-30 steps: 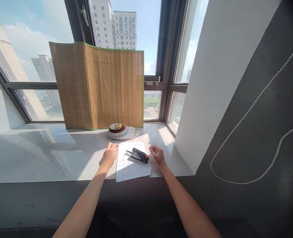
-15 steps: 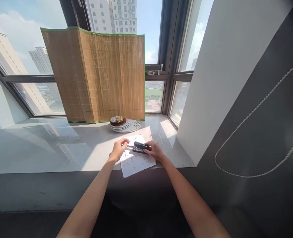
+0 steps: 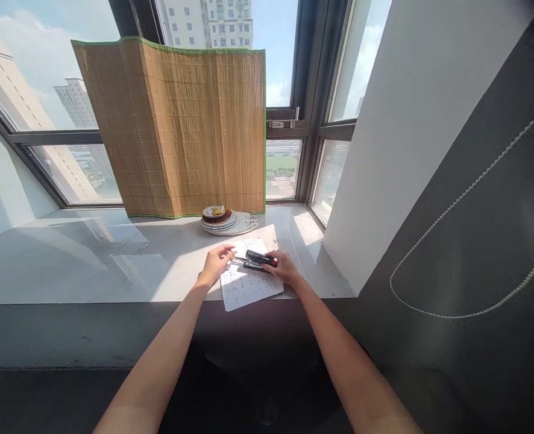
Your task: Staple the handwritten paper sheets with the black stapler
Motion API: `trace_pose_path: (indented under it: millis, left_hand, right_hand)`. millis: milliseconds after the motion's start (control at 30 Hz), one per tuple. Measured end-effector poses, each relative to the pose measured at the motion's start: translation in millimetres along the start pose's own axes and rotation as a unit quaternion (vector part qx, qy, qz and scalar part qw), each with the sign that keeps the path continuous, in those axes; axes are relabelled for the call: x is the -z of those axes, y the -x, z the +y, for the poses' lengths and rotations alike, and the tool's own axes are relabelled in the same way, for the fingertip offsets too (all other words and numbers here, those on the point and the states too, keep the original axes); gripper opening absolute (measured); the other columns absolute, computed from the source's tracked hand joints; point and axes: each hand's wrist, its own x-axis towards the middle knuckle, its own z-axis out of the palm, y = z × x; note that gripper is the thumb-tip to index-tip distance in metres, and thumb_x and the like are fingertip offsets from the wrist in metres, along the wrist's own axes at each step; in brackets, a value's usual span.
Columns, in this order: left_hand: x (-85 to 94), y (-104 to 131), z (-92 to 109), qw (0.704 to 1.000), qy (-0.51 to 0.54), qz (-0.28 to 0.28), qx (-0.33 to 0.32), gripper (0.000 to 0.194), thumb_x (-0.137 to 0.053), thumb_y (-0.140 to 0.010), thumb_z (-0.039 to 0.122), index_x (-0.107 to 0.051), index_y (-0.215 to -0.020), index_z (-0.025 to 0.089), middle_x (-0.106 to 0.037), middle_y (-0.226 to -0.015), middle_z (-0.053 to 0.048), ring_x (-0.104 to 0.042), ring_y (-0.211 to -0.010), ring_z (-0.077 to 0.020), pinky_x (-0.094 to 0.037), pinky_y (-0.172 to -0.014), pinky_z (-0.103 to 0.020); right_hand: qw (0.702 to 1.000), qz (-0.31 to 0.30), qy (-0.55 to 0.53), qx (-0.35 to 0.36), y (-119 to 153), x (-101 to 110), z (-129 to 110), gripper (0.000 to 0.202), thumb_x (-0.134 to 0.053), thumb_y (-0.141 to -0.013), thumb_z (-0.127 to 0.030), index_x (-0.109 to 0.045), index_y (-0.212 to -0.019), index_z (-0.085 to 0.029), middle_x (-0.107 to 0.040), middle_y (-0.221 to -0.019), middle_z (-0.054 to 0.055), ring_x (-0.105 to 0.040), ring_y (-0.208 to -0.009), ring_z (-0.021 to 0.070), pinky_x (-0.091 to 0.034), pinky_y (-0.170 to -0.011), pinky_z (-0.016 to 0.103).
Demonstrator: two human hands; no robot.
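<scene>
Printed white paper (image 3: 244,292) lies on the sill, its near corner hanging over the front edge. On its right side, my right hand (image 3: 285,268) is closed around the back end of a black stapler (image 3: 260,258) with a red detail. Thin pen-like sticks (image 3: 242,260) lie beside and under the stapler, partly hidden. My left hand (image 3: 218,264) rests at the paper's left edge, thumb and fingertips pinched together. Whatever lies between those fingertips is too small to name.
Behind the paper stands a stack of plates (image 3: 219,222) on a larger white plate (image 3: 249,226). A bamboo mat (image 3: 194,132) leans against the window. The white sill (image 3: 90,271) ends at a front edge; a beaded cord (image 3: 430,232) hangs at right.
The whole view has shifted slightly, so the sill and mat sit higher. Both hands stay close to the same places over the paper, with the stapler still in my right hand.
</scene>
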Motion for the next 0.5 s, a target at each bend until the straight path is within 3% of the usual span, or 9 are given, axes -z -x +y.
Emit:
trace_pose_path:
  millis: [133, 233, 500]
  left_hand:
    - [1.6, -4.9, -2.9, 0.993, -0.113, -0.036, -0.028, 0.026, -0.070, -0.091, 0.039, -0.078, -0.105, 0.018, -0.074, -0.115, -0.012, -0.059, -0.088, -0.0218, -0.050, -0.077, -0.034]
    - [2.5, -7.7, -2.7, 0.982, -0.172, -0.065, -0.052, 0.020, -0.066, -0.093, 0.031, -0.077, -0.106, 0.020, -0.072, -0.115, -0.011, -0.059, -0.092, -0.0231, -0.049, -0.087, -0.038]
    - [1.7, -6.8, -2.3, 0.978, -0.161, -0.129, -0.032, 0.025, -0.059, -0.097, 0.039, -0.071, -0.111, 0.022, -0.067, -0.112, -0.006, -0.058, -0.082, -0.0194, -0.049, -0.078, -0.033]
  right_hand:
    - [1.000, -0.002, -0.006, -0.007, 0.3, 0.2, -0.8, 0.023, -0.079, -0.083, -0.033, -0.080, -0.105, -0.025, -0.078, -0.100, 0.005, -0.068, -0.092, 0.0259, -0.051, -0.083, 0.037]
    - [1.000, -0.007, -0.004, -0.008, 0.8, 1.3, -3.0, 0.025, -0.079, -0.084, -0.033, -0.081, -0.108, -0.025, -0.078, -0.101, 0.005, -0.068, -0.094, 0.0261, -0.051, -0.085, 0.037]
    - [1.000, -0.009, 0.002, -0.016, 1.9, 4.4, -7.0, 0.027, -0.079, -0.085, -0.033, -0.081, -0.110, -0.025, -0.078, -0.101, 0.006, -0.068, -0.096, 0.0260, -0.051, -0.087, 0.037]
